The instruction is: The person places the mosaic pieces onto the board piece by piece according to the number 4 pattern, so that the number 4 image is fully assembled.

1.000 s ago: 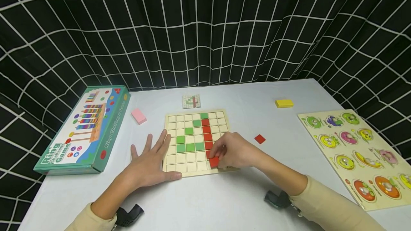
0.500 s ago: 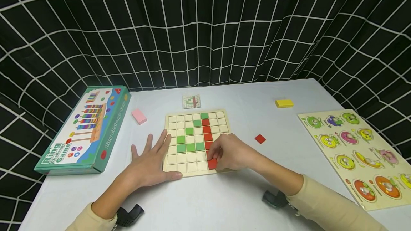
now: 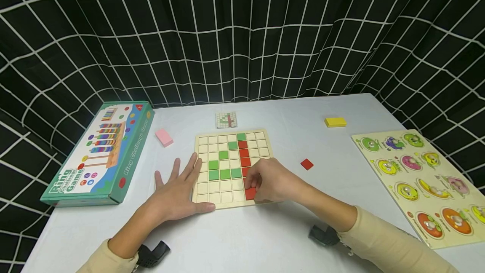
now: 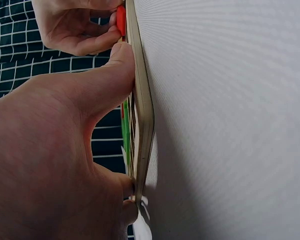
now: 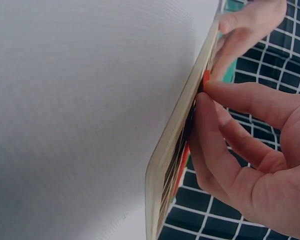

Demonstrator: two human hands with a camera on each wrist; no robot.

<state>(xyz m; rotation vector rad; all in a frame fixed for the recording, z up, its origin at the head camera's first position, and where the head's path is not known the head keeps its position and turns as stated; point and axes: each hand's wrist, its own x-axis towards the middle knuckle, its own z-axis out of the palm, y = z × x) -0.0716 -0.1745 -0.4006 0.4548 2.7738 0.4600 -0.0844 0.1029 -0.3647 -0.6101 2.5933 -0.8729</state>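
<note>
From the head camera, the right hand (image 3: pixel 274 182) has settled lower than a second ago, fingertips pinching a red tile (image 3: pixel 250 193) now sitting nearly flush in the wooden grid board (image 3: pixel 204 140), bottom row under the red column; by my reading the tile is almost seated. The left hand (image 3: pixel 178 188) stays flat, fingers spread, bracing the board's left edge. A spare red tile (image 3: pixel 306 164) lies on the table (image 3: pixel 265 239). The left wrist camera shows the thumb pressed against the board's edge. The right wrist camera shows curled fingers (image 5: pixel 240 100) nipping the tile.

Left hand (image 4: pixel 50 165) thumb against board edge (image 4: pixel 142 115); right hand (image 4: pixel 75 25) pinches red tile (image 4: pixel 120 20)
</note>
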